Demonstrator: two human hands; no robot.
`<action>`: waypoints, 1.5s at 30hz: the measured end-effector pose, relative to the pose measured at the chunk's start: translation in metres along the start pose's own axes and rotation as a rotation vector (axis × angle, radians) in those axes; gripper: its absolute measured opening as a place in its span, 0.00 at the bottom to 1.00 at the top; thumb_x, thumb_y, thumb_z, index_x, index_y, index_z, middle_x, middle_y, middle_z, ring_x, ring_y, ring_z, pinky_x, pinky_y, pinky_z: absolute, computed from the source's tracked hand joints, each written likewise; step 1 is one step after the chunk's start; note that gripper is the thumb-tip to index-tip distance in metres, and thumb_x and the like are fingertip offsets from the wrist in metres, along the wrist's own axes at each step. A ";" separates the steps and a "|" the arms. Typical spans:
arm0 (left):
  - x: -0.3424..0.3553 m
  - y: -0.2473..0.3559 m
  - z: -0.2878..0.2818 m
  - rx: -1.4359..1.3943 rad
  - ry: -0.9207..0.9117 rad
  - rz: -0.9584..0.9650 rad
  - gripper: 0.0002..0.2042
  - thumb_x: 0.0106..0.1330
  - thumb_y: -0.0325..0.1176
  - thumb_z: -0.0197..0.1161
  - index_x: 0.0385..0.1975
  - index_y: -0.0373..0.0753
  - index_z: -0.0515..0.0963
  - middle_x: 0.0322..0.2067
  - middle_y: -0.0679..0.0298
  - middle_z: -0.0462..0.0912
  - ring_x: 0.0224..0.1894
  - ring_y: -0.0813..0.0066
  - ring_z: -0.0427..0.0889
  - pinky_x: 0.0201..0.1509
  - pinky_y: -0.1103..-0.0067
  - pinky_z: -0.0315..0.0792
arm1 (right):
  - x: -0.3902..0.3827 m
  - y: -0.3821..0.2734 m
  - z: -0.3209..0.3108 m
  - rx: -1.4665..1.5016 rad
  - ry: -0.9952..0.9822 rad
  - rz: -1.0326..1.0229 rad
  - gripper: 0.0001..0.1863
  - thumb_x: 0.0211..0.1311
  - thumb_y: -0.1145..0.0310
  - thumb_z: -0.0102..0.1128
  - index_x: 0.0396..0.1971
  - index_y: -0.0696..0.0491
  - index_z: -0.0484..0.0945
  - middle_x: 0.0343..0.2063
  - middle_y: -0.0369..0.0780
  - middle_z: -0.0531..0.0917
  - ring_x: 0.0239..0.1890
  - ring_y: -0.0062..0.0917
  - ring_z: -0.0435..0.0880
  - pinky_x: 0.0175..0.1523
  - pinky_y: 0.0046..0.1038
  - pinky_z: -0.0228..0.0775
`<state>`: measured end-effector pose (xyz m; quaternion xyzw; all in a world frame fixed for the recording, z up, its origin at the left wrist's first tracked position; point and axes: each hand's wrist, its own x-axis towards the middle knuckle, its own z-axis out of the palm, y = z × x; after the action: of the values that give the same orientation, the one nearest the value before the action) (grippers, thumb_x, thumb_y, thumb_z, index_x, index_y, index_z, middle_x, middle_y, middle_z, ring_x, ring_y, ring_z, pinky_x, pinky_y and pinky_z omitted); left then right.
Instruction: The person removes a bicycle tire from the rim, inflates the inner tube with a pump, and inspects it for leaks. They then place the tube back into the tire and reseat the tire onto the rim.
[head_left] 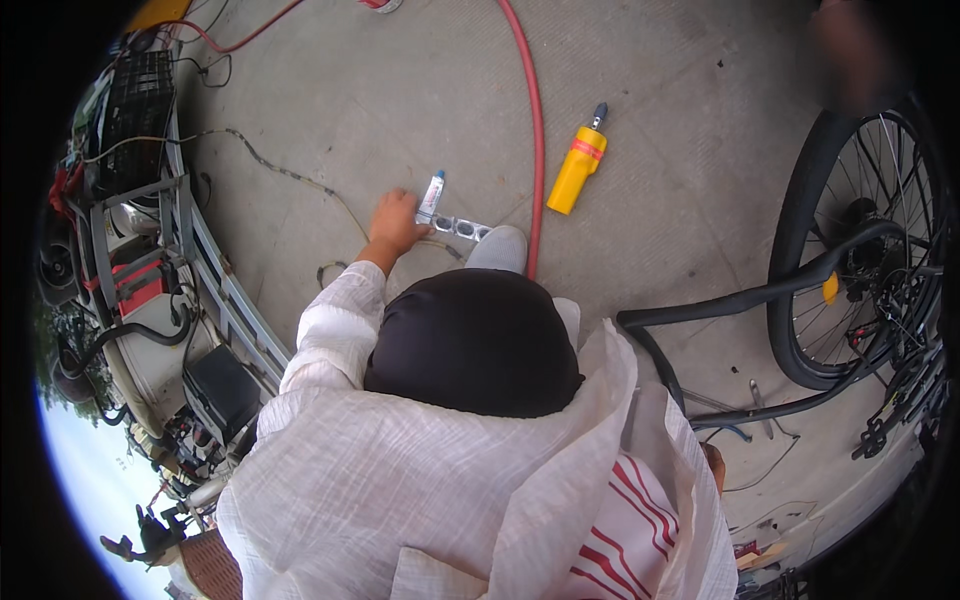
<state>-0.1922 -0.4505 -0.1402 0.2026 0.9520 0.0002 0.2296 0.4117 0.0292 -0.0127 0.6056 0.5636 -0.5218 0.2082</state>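
My left hand [397,222] reaches down to the concrete floor, its fingers closed at the left end of a silver strip of tyre patches [461,228] with dark oval pads. Just beyond those fingers lies a small white glue tube [432,193] with a blue cap, touching or nearly touching the strip. The strip's right end meets the tip of my grey shoe [502,248]. My right hand is out of sight. A black inner tube [720,305] stretches from my right side toward a bicycle wheel [800,200].
A yellow tool [577,172] with a metal tip lies beyond a red hose [537,130]. Metal levers [760,408] rest near the bicycle. At left stand a metal frame [215,280] and a black crate [135,100]. A thin cord [290,178] crosses the floor.
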 end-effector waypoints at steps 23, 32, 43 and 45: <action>0.002 -0.005 -0.005 -0.400 -0.074 0.100 0.23 0.52 0.32 0.70 0.47 0.35 0.69 0.44 0.46 0.78 0.48 0.45 0.77 0.50 0.64 0.72 | -0.016 -0.027 0.014 0.065 -0.002 0.093 0.16 0.71 0.61 0.53 0.46 0.59 0.77 0.32 0.38 0.82 0.33 0.19 0.78 0.40 0.23 0.71; -0.003 0.023 -0.004 -0.138 -0.112 0.115 0.18 0.51 0.28 0.71 0.41 0.40 0.72 0.46 0.57 0.73 0.43 0.47 0.79 0.42 0.60 0.75 | -0.008 -0.028 0.009 -0.003 0.080 0.030 0.17 0.70 0.60 0.54 0.46 0.59 0.77 0.32 0.39 0.83 0.34 0.23 0.79 0.41 0.26 0.70; 0.008 0.008 -0.008 -0.063 -0.189 0.232 0.09 0.54 0.29 0.63 0.33 0.40 0.73 0.33 0.52 0.81 0.38 0.44 0.79 0.38 0.59 0.73 | -0.004 -0.021 0.017 0.054 0.082 0.003 0.16 0.69 0.62 0.55 0.43 0.60 0.78 0.30 0.39 0.83 0.32 0.23 0.80 0.39 0.26 0.69; 0.027 0.011 -0.018 -0.202 -0.074 0.195 0.09 0.54 0.29 0.64 0.33 0.37 0.73 0.27 0.50 0.80 0.31 0.47 0.80 0.35 0.62 0.73 | 0.003 -0.012 0.019 0.075 0.074 -0.005 0.16 0.69 0.61 0.55 0.44 0.60 0.78 0.30 0.38 0.82 0.32 0.22 0.80 0.40 0.26 0.71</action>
<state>-0.2176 -0.4285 -0.1349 0.2698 0.9138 0.1110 0.2825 0.3931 0.0181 -0.0185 0.6303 0.5524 -0.5206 0.1630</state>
